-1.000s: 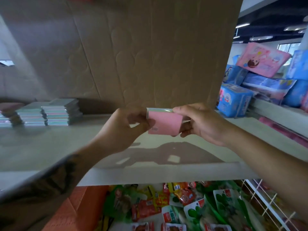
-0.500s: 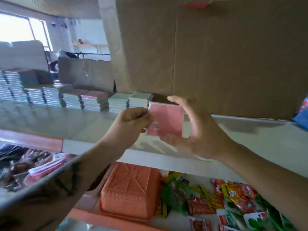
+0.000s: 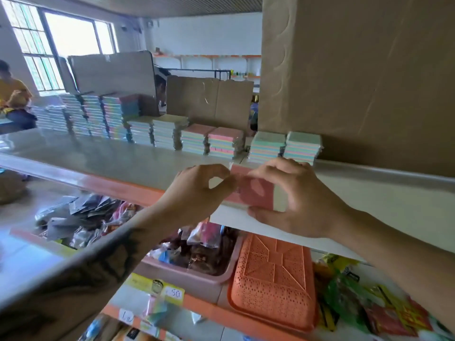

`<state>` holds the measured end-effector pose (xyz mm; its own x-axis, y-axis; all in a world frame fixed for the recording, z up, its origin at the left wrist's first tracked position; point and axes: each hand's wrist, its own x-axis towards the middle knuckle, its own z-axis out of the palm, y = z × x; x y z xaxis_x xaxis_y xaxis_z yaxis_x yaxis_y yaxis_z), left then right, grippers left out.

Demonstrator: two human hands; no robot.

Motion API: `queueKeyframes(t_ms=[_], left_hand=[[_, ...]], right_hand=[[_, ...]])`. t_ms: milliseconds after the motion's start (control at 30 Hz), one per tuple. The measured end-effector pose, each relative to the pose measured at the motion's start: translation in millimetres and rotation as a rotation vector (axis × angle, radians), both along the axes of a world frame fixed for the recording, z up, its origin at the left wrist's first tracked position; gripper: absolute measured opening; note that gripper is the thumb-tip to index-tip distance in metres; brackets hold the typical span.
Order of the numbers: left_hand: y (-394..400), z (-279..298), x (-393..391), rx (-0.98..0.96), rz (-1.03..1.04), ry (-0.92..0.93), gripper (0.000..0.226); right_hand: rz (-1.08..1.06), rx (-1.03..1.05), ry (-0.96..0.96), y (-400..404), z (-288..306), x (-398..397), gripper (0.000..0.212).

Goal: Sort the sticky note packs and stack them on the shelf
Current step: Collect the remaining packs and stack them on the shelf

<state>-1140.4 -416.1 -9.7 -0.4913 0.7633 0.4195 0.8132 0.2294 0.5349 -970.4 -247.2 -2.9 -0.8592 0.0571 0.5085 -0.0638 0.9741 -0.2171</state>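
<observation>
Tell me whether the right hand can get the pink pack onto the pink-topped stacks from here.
Probably yes: the right hand holds the pink pack just before the row, and open shelf lies between it and the pink-topped stacks.

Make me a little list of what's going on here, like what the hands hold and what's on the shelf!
held thing: pink sticky note pack, above the shelf's front edge
left hand: pinches the pack's left side
right hand: grips the pack's right side
shelf: pale top, orange front strip
already on shelf: row of sticky note stacks along the back, taller toward the left
nearest stacks: two with green tops, beside the cardboard box
below the shelf: orange basket upside down, snack packets
</observation>
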Motion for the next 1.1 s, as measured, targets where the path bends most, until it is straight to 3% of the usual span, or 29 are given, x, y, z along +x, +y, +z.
queueKeyframes(t_ms=[100,233,300,433,600,733,833,967,1100], left_hand=[[-6.4,1.3,-38.9,-0.125,0.003,0.146,0.068],[-4.4,-10.8,-93.3,-0.361,0.014,0.382,0.052],[-1.2,-13.0,-117.3,-0.405,0.069,0.346,0.060],[9.7,-0.1,-146.3,-0.394,0.101,0.264,0.083],[25.3,15.9,-164.2,-0.393,0.090,0.382,0.070],[33.2,16.5,-183.9,-0.386,0.074,0.464,0.073],[38.3,20.0,-198.3,-0.344,0.057,0.517,0.075],[43.9,27.5,-214.9,-0.284,0.021,0.517,0.062],[51.0,44.6,-231.9,-0.233,-0.020,0.536,0.058]], right_hand=[[0.003,-0.032,-0.073,1.0,8.2,-26.2,0.054],[-0.051,-0.053,-0.116,15.2,25.8,-66.4,0.053],[-0.090,-0.029,-0.132,25.9,35.1,-88.3,0.052],[-0.177,0.012,-0.152,56.6,53.1,-137.7,0.040],[-0.293,0.018,-0.219,91.7,66.2,-193.0,0.055],[-0.301,-0.052,-0.271,106.6,65.3,-218.3,0.042],[-0.343,0.022,-0.311,110.5,61.9,-229.3,0.038],[-0.347,-0.063,-0.337,108.9,57.1,-237.1,0.032],[-0.376,-0.115,-0.398,106.1,61.8,-242.0,0.041]])
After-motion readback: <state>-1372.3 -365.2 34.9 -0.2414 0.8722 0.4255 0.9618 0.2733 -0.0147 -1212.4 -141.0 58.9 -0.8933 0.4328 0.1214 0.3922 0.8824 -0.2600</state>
